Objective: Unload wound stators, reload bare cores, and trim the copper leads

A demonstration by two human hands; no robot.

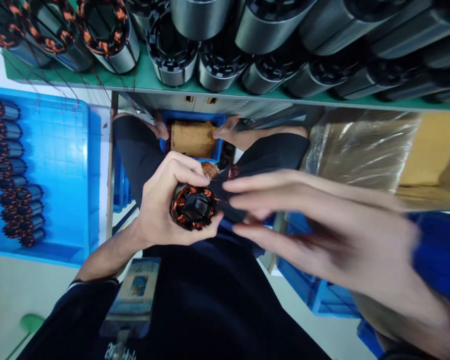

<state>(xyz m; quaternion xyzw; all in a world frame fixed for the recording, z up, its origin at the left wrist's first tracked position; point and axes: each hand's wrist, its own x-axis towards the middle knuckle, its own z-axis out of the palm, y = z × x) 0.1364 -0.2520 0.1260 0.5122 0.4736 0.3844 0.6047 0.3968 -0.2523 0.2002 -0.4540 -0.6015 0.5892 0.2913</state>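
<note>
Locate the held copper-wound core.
The core is left of centre in the head view, held in the left hand, with the blurred right hand to its right.

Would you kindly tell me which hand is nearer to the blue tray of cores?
Left: the left hand, around a core, is to the right of the tray; the right hand is farther right, past that core.

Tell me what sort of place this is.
Probably a motor-parts workshop: metal cores crowd the green worktop, copper-wound cores sit in a blue tray, and the left hand grips another wound core.
</note>
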